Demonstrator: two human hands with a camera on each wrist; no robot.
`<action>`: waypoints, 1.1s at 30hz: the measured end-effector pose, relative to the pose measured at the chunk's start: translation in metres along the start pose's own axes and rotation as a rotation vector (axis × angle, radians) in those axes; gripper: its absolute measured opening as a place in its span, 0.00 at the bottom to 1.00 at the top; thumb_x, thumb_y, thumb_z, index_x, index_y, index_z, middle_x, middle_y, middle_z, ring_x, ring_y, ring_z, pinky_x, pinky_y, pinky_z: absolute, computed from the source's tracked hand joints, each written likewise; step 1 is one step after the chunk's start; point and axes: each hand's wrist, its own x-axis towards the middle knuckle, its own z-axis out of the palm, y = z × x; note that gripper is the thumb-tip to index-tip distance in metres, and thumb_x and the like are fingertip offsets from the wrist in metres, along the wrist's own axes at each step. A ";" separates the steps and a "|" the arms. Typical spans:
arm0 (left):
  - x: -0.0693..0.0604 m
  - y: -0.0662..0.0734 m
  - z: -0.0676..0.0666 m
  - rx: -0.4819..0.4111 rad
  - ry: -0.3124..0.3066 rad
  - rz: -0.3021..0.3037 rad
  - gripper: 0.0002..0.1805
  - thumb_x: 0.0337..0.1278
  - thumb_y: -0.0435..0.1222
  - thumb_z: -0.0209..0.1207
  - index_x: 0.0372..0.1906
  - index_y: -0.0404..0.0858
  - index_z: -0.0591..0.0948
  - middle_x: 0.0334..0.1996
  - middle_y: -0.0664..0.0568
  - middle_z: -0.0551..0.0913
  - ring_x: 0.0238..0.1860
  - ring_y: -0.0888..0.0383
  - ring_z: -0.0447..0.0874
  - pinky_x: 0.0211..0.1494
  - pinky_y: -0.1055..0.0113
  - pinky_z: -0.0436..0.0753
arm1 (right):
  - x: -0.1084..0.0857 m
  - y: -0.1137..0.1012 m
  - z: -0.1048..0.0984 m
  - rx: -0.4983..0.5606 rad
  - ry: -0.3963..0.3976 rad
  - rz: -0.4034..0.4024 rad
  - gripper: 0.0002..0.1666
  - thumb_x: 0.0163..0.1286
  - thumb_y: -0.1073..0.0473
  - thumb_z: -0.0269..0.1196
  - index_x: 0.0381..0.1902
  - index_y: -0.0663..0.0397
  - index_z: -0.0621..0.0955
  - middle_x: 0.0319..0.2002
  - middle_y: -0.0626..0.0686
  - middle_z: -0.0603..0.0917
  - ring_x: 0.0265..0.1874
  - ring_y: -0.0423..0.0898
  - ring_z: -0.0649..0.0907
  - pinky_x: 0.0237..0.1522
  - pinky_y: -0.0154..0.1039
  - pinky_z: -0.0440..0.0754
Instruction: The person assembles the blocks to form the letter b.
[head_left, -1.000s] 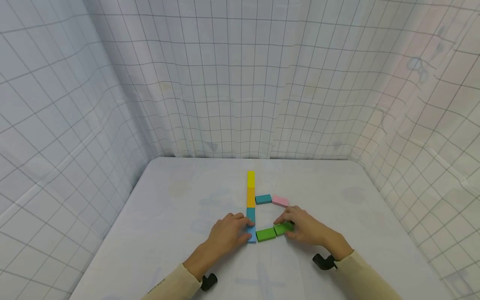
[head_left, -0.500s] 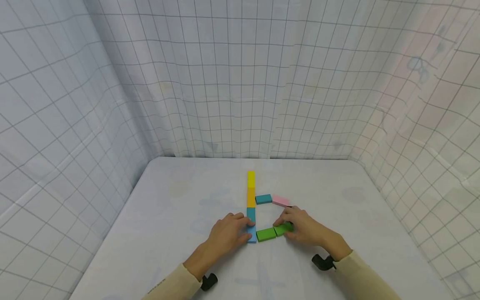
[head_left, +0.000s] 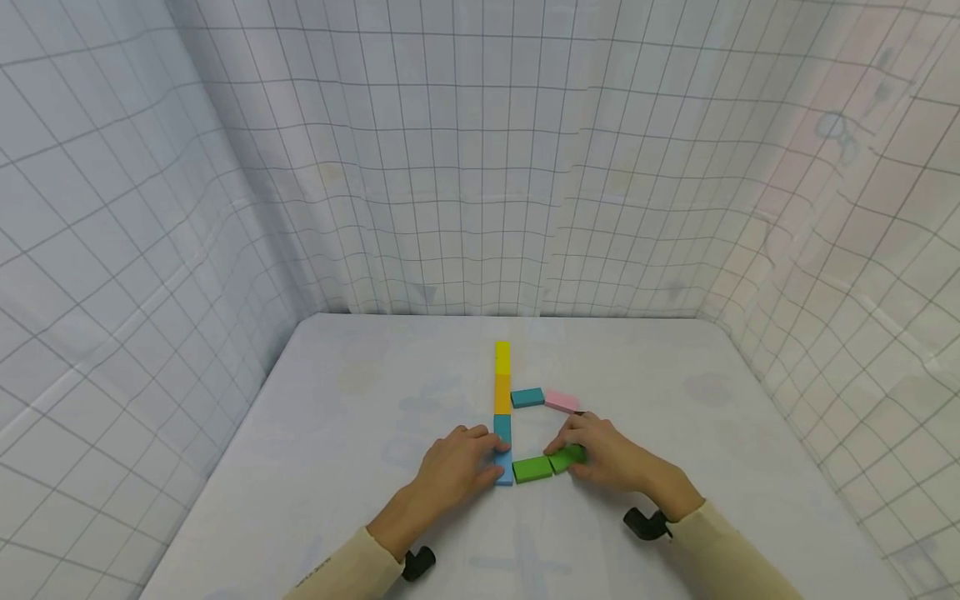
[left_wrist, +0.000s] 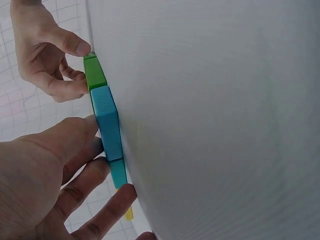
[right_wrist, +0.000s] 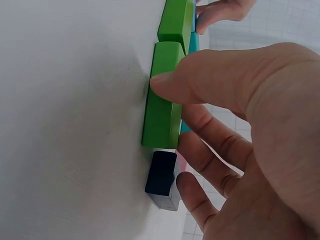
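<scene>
In the head view my left hand (head_left: 457,462) rests its fingertips on two blocks of an upright column, a teal block (head_left: 502,427) and a light blue block (head_left: 506,477). My right hand (head_left: 611,457) pinches a green block (head_left: 567,457) between thumb and fingers. The left end of that block meets a second green block (head_left: 532,469), which runs to the column's base. In the right wrist view the thumb lies on the near side of the green block (right_wrist: 162,112). Beside its far end stands a dark-faced block (right_wrist: 162,172), mostly hidden by my hand in the head view.
Above the teal block, the column continues with an orange-yellow block (head_left: 502,394) and a yellow block (head_left: 502,358). A darker teal block (head_left: 527,397) and a pink block (head_left: 562,402) branch off to its right. White table (head_left: 360,400); grid-patterned curtains (head_left: 480,167) surround it.
My right hand's fingers have shifted very slightly on the green block. The left hand and the other blocks look the same.
</scene>
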 end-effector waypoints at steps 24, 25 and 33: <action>0.000 0.000 0.001 0.010 0.007 -0.003 0.17 0.72 0.44 0.81 0.60 0.50 0.95 0.54 0.56 0.93 0.51 0.49 0.88 0.43 0.54 0.88 | -0.017 0.016 -0.016 0.044 0.234 0.076 0.25 0.75 0.70 0.78 0.68 0.56 0.89 0.63 0.60 0.85 0.55 0.56 0.90 0.58 0.54 0.93; 0.000 0.000 0.001 0.010 0.008 -0.002 0.17 0.71 0.44 0.81 0.60 0.50 0.95 0.54 0.56 0.93 0.51 0.49 0.88 0.43 0.54 0.88 | -0.018 0.018 -0.016 0.052 0.240 0.081 0.26 0.75 0.70 0.78 0.68 0.56 0.89 0.63 0.61 0.85 0.54 0.55 0.91 0.56 0.52 0.93; 0.000 -0.002 0.002 0.021 0.018 0.014 0.17 0.71 0.44 0.82 0.60 0.50 0.95 0.53 0.56 0.93 0.50 0.49 0.89 0.41 0.55 0.87 | -0.019 0.024 -0.017 0.082 0.224 0.109 0.27 0.75 0.70 0.78 0.70 0.56 0.88 0.63 0.62 0.87 0.50 0.49 0.90 0.49 0.39 0.88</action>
